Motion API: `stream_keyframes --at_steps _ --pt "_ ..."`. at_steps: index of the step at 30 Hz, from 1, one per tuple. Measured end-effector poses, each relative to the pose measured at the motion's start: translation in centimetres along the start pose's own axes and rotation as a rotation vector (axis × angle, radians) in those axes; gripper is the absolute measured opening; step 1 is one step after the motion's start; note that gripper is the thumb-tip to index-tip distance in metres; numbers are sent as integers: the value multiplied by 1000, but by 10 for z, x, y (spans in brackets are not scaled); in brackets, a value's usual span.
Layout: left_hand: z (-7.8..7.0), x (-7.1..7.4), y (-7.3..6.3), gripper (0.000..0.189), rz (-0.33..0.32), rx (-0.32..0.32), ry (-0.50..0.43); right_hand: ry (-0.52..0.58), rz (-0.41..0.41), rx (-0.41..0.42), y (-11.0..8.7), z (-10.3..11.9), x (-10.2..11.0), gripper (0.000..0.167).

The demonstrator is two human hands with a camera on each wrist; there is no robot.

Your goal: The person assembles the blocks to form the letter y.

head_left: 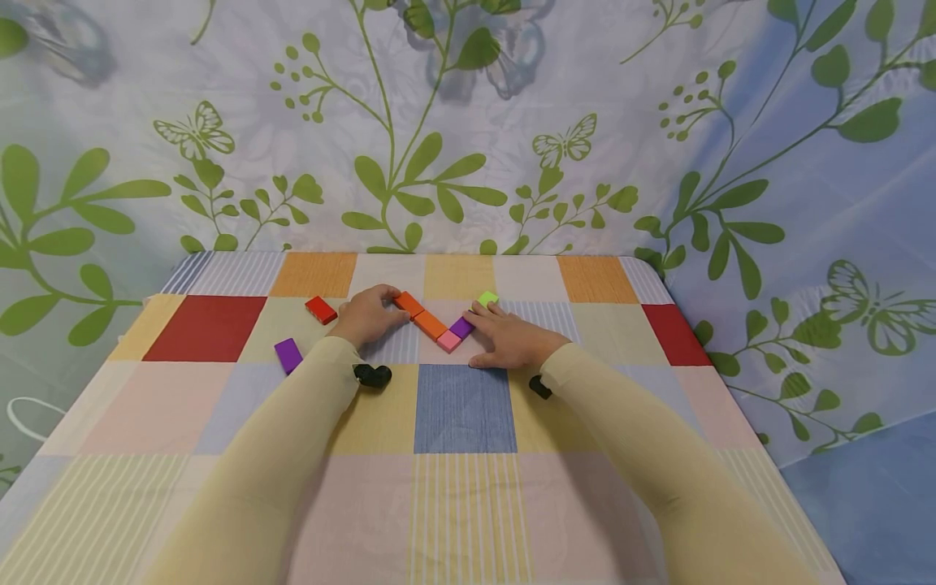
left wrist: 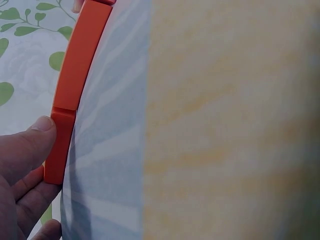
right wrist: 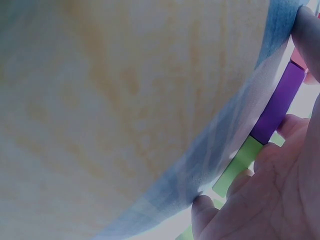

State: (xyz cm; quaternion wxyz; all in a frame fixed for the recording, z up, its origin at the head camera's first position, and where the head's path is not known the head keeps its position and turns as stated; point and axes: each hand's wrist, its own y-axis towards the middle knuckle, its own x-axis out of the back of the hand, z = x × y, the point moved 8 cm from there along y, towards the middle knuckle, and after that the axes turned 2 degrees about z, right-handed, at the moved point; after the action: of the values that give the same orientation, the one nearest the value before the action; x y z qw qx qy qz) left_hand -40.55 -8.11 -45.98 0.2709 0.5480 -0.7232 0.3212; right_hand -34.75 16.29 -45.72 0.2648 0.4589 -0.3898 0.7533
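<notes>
Blocks lie in a V on the patchwork cloth. Its left side is an orange block (head_left: 408, 304) and a second orange block (head_left: 430, 325), end to end. A pink block (head_left: 449, 341) sits at the corner; a purple block (head_left: 461, 327) and a light green block (head_left: 487, 298) form the right side. My left hand (head_left: 368, 314) holds the outer orange block (left wrist: 61, 145) between thumb and fingers. Over the right side lies my right hand (head_left: 515, 335), fingers spread and touching the purple block (right wrist: 278, 102) and green block (right wrist: 238, 166).
Left of my left hand lie a red block (head_left: 321, 309) and another purple block (head_left: 288, 356), each apart from the V. The table (head_left: 465, 406) meets a leaf-patterned curtain (head_left: 424, 122) at its far edge. A white cord (head_left: 32, 400) shows at the left.
</notes>
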Motion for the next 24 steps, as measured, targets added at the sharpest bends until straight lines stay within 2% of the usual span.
stream_keyframes --at_steps 18,24 --pt "2 -1 0 55 3 15 5 -4 -1 2 2 -1 -1 97" --pt "1 0 0 55 0 1 13 -2 -4 5 1 -1 -1 97"
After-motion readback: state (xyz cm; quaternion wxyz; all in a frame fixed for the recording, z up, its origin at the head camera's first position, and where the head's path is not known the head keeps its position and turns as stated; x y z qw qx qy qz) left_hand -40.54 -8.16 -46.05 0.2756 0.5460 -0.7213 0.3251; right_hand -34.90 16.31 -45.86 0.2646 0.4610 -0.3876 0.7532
